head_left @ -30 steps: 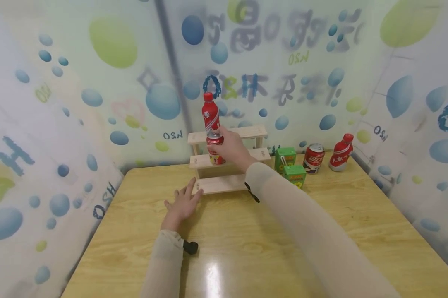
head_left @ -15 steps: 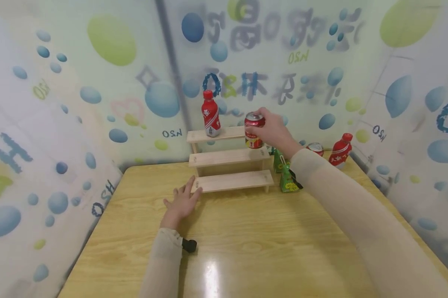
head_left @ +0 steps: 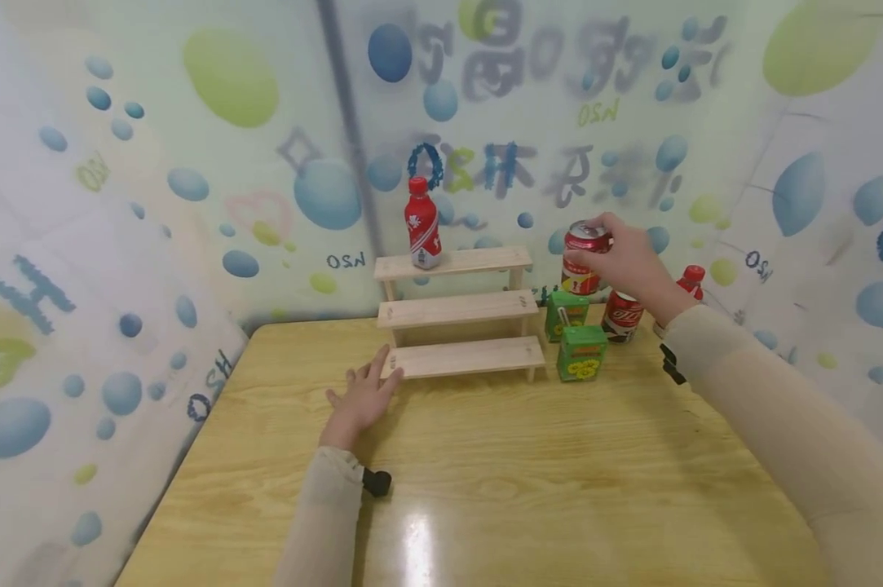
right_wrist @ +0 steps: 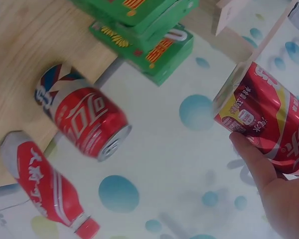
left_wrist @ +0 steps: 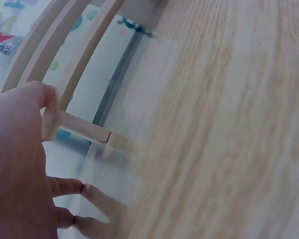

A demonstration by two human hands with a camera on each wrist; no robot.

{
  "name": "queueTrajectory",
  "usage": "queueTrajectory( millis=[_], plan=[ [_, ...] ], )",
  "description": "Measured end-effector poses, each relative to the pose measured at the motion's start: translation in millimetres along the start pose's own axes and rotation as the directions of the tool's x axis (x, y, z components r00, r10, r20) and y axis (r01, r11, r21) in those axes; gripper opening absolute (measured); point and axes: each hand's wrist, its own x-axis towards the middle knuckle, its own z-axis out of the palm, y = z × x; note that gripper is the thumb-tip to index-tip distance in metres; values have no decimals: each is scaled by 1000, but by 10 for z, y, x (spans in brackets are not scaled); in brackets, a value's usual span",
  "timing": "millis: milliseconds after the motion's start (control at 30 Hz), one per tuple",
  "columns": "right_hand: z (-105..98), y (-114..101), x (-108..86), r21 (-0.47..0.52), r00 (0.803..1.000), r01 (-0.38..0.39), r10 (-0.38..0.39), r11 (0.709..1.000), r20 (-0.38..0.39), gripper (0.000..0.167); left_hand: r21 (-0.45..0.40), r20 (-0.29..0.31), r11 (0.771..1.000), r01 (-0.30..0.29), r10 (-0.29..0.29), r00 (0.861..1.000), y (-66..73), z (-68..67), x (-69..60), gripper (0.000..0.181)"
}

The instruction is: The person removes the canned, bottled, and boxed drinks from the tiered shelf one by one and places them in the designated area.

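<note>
My right hand (head_left: 632,259) grips a red soda can (head_left: 582,275) near its top, above and behind the green juice boxes, right of the shelf. In the right wrist view the can (right_wrist: 274,119) is tilted, with a finger along its side. My left hand (head_left: 364,398) lies at the near left corner of a three-tier wooden step shelf (head_left: 470,356), fingers spread. In the left wrist view the left hand (left_wrist: 17,159) touches the end of the lowest board, and two fingertips meet the table. A red-labelled bottle (head_left: 422,228) stands on the top tier, at its left.
Two green juice boxes (head_left: 582,355) stand right of the shelf. Behind my right hand are a second soda can (head_left: 622,316) and another red bottle (head_left: 690,281), partly hidden. Patterned walls (head_left: 265,204) border the wooden table (head_left: 485,489) at the back and sides.
My right hand has lifted the soda can off the shelf's middle tier and carried it rightward, past the shelf's right end. My left hand has stayed at the shelf's left corner.
</note>
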Motion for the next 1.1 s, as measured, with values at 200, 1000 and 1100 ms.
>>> queueTrajectory(
  millis=[200,1000,1100],
  plan=[
    [-157,179,-111,-29,999,-50,49,998,-9,86,-1,-2,1000,-2,2,1000,19,5,3,76],
    [-236,803,-567,-107,998,-61,59,992,-24,92,-3,-9,1000,8,-8,1000,26,18,-4,78],
    [-194,858,-616,-107,998,-60,56,993,-35,90,1,-15,1000,5,-5,1000,21,14,0,78]
  ],
)
